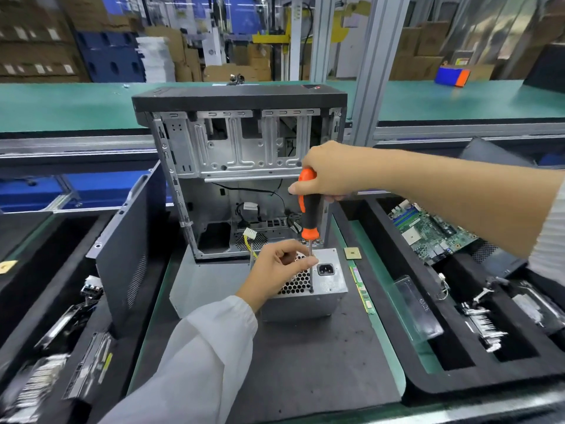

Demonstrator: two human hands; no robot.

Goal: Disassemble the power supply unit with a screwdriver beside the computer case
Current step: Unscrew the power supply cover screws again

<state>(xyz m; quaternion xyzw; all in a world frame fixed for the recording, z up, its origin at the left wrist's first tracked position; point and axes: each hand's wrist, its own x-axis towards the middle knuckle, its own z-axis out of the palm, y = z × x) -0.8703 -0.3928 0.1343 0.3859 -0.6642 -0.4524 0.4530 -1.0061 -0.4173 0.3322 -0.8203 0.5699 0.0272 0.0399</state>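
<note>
My right hand point(328, 174) gripped the screwdriver point(308, 215) upright mid-frame, left hand point(279, 266) pinched its shaft over the power supply unit point(328, 284); labels too blurry to read.

The screwdriver point(308, 209) had an orange and black handle and a grey metal shaft. The power supply unit point(328, 284) was silver-grey, with a honeycomb pattern of holes and a black socket. The computer case point(238, 142) was grey metal inside, with a black top. The mat point(305, 356) was dark grey. The circuit board point(434, 231) was green. The sleeve point(195, 356) was white.
</note>
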